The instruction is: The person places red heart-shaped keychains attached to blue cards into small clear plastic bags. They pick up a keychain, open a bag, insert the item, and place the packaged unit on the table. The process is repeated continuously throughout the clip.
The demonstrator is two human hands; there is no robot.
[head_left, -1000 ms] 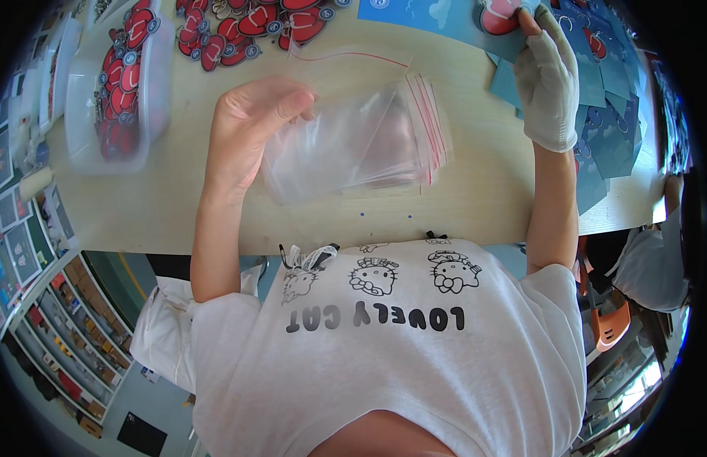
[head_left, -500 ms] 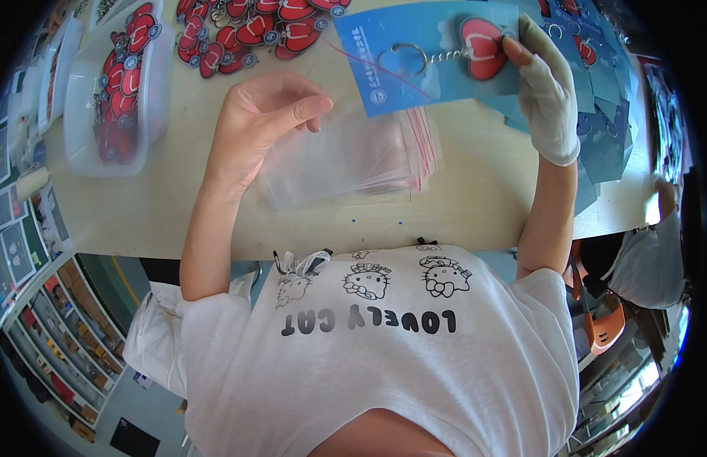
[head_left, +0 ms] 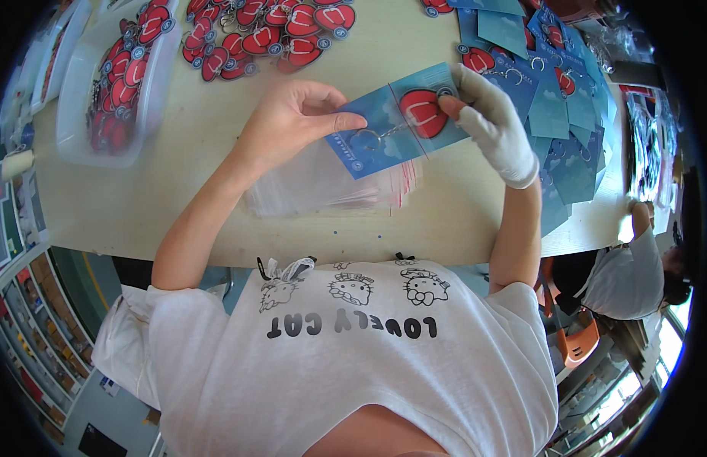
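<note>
Between my hands is a blue card (head_left: 384,143) bearing a keychain (head_left: 424,114) with a red, rounded tag and a metal ring. A thin red line, like a clear bag's zip seal, crosses the card beside the tag; how far the clear film covers the card I cannot tell. My bare left hand (head_left: 296,122) pinches the card's left end between thumb and fingers. My right hand (head_left: 494,126), in a white glove with bare thumb tip, grips the right end near the tag. Below the card lies a stack of clear zip bags (head_left: 323,190) with red seals.
A clear plastic bin (head_left: 71,137) of red keychains stands at the left. Loose red keychains (head_left: 300,46) are piled at the back. Blue cards with keychains (head_left: 548,107) lie heaped at the right. Another person (head_left: 628,282) sits at far right.
My right hand has brought the card lower and leftward, tilting it. My left hand, apart from it before, now pinches its left end. The red line sits closer to the tag.
</note>
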